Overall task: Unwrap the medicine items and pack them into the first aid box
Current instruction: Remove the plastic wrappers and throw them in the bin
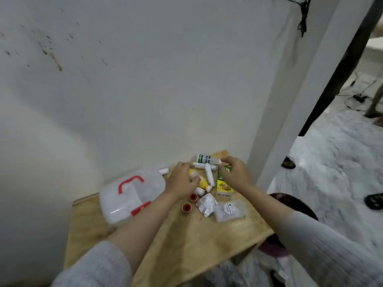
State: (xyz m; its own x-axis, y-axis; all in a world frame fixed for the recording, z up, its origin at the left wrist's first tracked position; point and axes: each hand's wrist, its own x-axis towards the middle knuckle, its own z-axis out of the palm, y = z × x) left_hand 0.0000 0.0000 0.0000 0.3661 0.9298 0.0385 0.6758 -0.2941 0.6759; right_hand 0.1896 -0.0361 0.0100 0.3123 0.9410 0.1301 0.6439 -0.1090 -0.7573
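Observation:
A clear plastic first aid box point(128, 198) with a red handle and red latch lies closed on the left of a small wooden table point(186, 245). Medicine items are heaped at the table's far side. My left hand point(182, 181) rests on the pile, fingers curled on a small yellow bottle point(202, 183). My right hand point(236, 172) hovers over a green and yellow carton point(223, 187), pinching a small white item at its fingertips. A white bottle with a green label point(204, 158) lies behind. A white tube point(209, 176) sits between my hands.
Two red caps point(190, 201), a foil blister pack point(206, 204) and a clear packet point(230, 210) lie near the table's middle. A white wall stands close behind. A dark basket point(294, 206) sits right of the table. Sandals lie on the floor at right.

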